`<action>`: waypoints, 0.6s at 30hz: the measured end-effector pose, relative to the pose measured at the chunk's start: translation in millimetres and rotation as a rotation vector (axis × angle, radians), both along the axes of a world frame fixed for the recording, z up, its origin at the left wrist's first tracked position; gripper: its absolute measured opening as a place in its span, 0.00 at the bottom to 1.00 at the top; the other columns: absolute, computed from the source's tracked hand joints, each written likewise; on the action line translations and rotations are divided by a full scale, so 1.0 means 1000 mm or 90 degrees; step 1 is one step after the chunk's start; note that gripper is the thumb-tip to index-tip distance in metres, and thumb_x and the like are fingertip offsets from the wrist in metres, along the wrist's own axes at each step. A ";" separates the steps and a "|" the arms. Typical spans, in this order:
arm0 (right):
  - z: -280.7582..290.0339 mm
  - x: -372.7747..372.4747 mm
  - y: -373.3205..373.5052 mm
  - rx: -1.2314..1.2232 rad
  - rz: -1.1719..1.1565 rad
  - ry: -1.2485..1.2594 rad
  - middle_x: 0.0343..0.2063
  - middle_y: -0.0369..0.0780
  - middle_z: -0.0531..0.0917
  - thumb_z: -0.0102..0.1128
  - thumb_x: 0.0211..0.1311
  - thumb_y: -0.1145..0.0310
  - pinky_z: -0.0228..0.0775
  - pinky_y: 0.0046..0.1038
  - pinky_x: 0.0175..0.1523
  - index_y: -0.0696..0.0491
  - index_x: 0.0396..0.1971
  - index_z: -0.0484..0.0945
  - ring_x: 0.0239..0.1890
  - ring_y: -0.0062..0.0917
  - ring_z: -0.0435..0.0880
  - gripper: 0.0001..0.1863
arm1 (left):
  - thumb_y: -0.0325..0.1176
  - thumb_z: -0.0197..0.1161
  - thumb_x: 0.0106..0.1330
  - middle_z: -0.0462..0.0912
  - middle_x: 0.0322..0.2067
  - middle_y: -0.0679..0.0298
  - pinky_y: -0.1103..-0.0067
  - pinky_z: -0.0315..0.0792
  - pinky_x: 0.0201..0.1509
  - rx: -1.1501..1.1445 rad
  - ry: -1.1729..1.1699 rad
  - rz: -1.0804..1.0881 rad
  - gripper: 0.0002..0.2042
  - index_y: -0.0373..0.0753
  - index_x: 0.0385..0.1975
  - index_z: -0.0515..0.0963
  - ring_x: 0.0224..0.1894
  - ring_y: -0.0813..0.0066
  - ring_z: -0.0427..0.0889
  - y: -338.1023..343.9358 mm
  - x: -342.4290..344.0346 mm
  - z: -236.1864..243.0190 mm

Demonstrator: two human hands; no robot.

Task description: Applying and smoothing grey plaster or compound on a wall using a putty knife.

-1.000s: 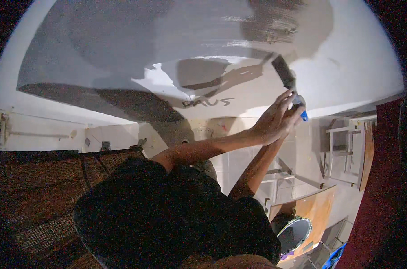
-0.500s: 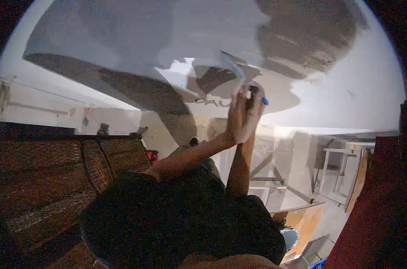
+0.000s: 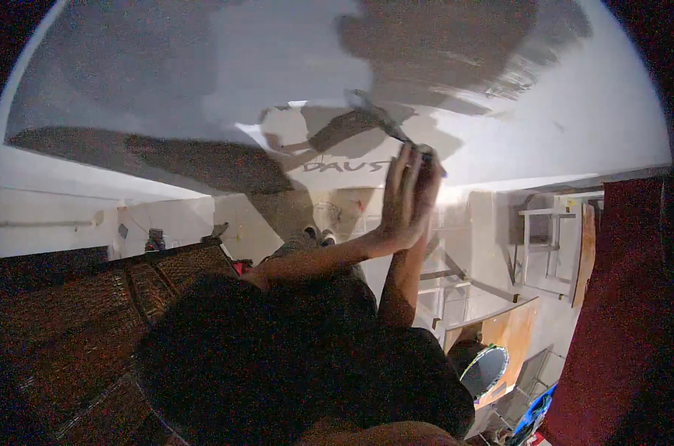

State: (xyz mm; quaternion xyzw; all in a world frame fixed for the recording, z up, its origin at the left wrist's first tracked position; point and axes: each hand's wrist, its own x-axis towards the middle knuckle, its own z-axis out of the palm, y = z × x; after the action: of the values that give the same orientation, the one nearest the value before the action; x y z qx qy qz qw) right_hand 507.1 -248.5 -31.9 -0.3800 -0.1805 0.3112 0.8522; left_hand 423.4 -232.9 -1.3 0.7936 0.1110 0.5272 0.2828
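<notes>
Both my hands are raised close together against a pale wall (image 3: pixel 515 134) with dark, damp-looking patches. A putty knife (image 3: pixel 381 121) with a dark blade points up and left from them, its blade lying at the wall surface. My left hand (image 3: pixel 400 197) comes in from the left, its long fingers closed together around the handle area. Behind it, my right hand (image 3: pixel 427 182) is closed on the handle, which is mostly hidden; a bit of blue shows beside it. Dark lettering (image 3: pixel 341 166) marks the wall just left of my hands.
A brown woven-looking panel (image 3: pixel 69 320) fills the lower left. At the lower right, a round container (image 3: pixel 489 372) stands by a wooden board (image 3: pixel 512 331). White-framed furniture (image 3: pixel 549 238) and a dark red cloth-like surface (image 3: pixel 619 297) lie along the right.
The view has shifted, so more of the lettering and the round container shows. Both hands stay together on the putty knife, whose blade now shows more clearly.
</notes>
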 end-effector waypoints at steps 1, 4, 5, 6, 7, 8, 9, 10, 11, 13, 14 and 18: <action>0.017 -0.026 0.023 -0.053 0.015 -0.025 0.34 0.36 0.77 0.42 0.73 0.60 0.67 0.26 0.51 0.55 0.40 0.74 0.39 0.23 0.74 0.15 | 0.37 0.42 0.72 0.49 0.68 0.41 0.49 0.45 0.69 -0.035 0.088 0.041 0.25 0.37 0.68 0.55 0.69 0.39 0.50 0.015 -0.014 -0.005; -0.017 -0.030 0.041 -0.226 -0.061 -0.313 0.35 0.36 0.77 0.44 0.72 0.62 0.67 0.25 0.50 0.55 0.41 0.74 0.40 0.22 0.74 0.14 | 0.32 0.50 0.70 0.53 0.65 0.39 0.53 0.54 0.67 -0.299 -0.040 0.081 0.26 0.36 0.67 0.57 0.68 0.38 0.53 0.006 0.002 -0.125; -0.034 -0.024 0.038 -0.305 -0.177 -0.611 0.36 0.36 0.77 0.44 0.72 0.62 0.67 0.25 0.50 0.55 0.41 0.74 0.41 0.22 0.74 0.13 | 0.31 0.52 0.69 0.54 0.65 0.39 0.54 0.56 0.67 -0.148 -0.003 0.063 0.26 0.35 0.67 0.57 0.67 0.40 0.55 0.020 -0.001 -0.065; -0.029 -0.018 0.033 -0.199 -0.123 -0.344 0.37 0.36 0.76 0.44 0.72 0.62 0.67 0.25 0.51 0.55 0.42 0.74 0.41 0.22 0.74 0.13 | 0.30 0.53 0.68 0.56 0.64 0.39 0.55 0.58 0.66 -0.002 0.031 0.049 0.27 0.35 0.66 0.57 0.67 0.42 0.56 0.035 -0.011 -0.006; -0.008 -0.020 0.038 -0.088 -0.047 -0.084 0.38 0.36 0.76 0.44 0.72 0.63 0.67 0.25 0.51 0.55 0.43 0.74 0.42 0.22 0.74 0.13 | 0.30 0.54 0.68 0.58 0.62 0.39 0.56 0.59 0.65 0.080 0.041 0.131 0.27 0.35 0.66 0.57 0.64 0.44 0.61 0.035 -0.007 -0.003; 0.025 -0.035 0.030 -0.051 -0.112 0.079 0.38 0.36 0.77 0.44 0.71 0.64 0.68 0.25 0.51 0.55 0.44 0.74 0.43 0.22 0.75 0.13 | 0.30 0.54 0.67 0.60 0.60 0.39 0.57 0.59 0.65 -0.184 -0.031 -0.094 0.27 0.34 0.66 0.57 0.61 0.43 0.63 0.029 -0.003 0.000; -0.007 -0.014 0.021 -0.113 -0.213 -0.097 0.37 0.37 0.78 0.43 0.71 0.63 0.68 0.24 0.52 0.55 0.45 0.74 0.42 0.22 0.75 0.14 | 0.35 0.56 0.66 0.59 0.61 0.39 0.58 0.59 0.66 0.166 0.306 0.043 0.30 0.35 0.67 0.55 0.61 0.42 0.64 0.026 0.018 -0.026; -0.007 -0.002 0.005 -0.198 -0.240 -0.294 0.37 0.38 0.78 0.40 0.72 0.61 0.70 0.24 0.50 0.55 0.44 0.74 0.40 0.24 0.76 0.16 | 0.40 0.59 0.65 0.55 0.63 0.39 0.57 0.58 0.67 -0.194 0.049 -0.215 0.34 0.34 0.67 0.53 0.63 0.40 0.61 0.016 0.028 -0.048; -0.015 0.022 -0.013 -0.051 -0.136 -0.113 0.36 0.39 0.79 0.38 0.71 0.60 0.72 0.26 0.46 0.56 0.44 0.73 0.39 0.25 0.77 0.18 | 0.41 0.59 0.64 0.53 0.64 0.39 0.56 0.56 0.67 -0.159 0.055 -0.219 0.36 0.34 0.68 0.52 0.64 0.40 0.59 0.008 0.029 -0.044; -0.031 0.046 -0.035 -0.023 -0.126 -0.099 0.35 0.40 0.79 0.39 0.71 0.59 0.74 0.26 0.39 0.57 0.43 0.73 0.39 0.24 0.78 0.17 | 0.43 0.56 0.66 0.47 0.68 0.39 0.53 0.48 0.70 -0.136 0.036 -0.253 0.36 0.33 0.68 0.49 0.68 0.39 0.52 -0.009 0.035 -0.033; -0.020 0.049 -0.041 -0.034 -0.083 -0.112 0.34 0.40 0.79 0.40 0.71 0.59 0.74 0.25 0.38 0.57 0.42 0.73 0.40 0.24 0.79 0.17 | 0.42 0.55 0.67 0.46 0.68 0.39 0.52 0.46 0.70 -0.133 0.047 -0.225 0.35 0.33 0.69 0.49 0.69 0.40 0.50 -0.018 0.038 -0.033; -0.016 0.038 -0.013 -0.070 0.028 0.012 0.37 0.38 0.81 0.48 0.67 0.54 0.71 0.27 0.44 0.54 0.40 0.76 0.40 0.26 0.77 0.17 | 0.27 0.55 0.65 0.58 0.64 0.42 0.50 0.51 0.67 -0.095 0.073 -0.012 0.26 0.36 0.65 0.61 0.67 0.41 0.56 -0.017 0.038 -0.019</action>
State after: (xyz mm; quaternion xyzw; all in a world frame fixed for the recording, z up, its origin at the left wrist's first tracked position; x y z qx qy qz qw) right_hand 545.0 -261.2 -48.0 -0.4192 -0.1629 0.3426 0.8248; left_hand 461.8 -249.4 -20.3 0.8001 0.1584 0.4685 0.3395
